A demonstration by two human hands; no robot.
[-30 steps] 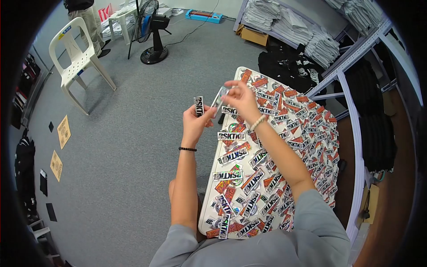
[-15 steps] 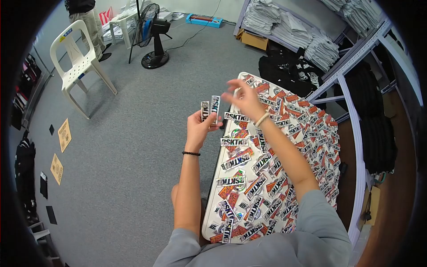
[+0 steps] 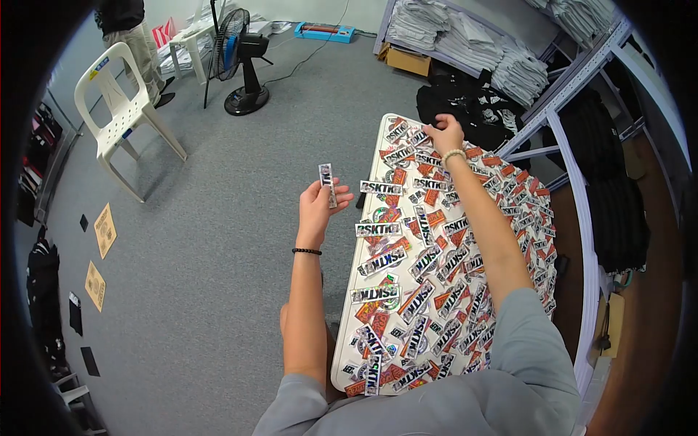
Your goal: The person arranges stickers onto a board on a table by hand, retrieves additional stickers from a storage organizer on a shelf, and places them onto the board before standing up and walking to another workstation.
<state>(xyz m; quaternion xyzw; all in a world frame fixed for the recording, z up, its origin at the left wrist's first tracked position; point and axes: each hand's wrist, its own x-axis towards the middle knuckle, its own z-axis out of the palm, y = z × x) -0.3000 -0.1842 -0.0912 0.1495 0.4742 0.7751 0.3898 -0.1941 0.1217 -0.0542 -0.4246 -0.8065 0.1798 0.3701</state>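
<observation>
My left hand (image 3: 320,206), with a black bead bracelet at the wrist, holds a narrow sticker pack (image 3: 326,182) upright between thumb and fingers, over the floor left of the table. At the table's far end, my right hand (image 3: 445,136) has its fingers bent together above the stickers; whatever they pinch is too small to make out. Many sticker packs with black lettering and orange pieces cover the white table (image 3: 346,320). One lettered pack (image 3: 382,188) juts over the table's left edge near my left hand.
A white plastic chair (image 3: 120,123) and a black fan (image 3: 246,98) stand on the grey floor. A person (image 3: 131,36) is partly visible behind the chair. Shelves with folded white clothes (image 3: 465,40) and dark clothes (image 3: 618,218) flank the table's far and right sides.
My right hand has moved away from my left hand to the table's far end. Two packs showed in my left hand half a second ago; one shows now.
</observation>
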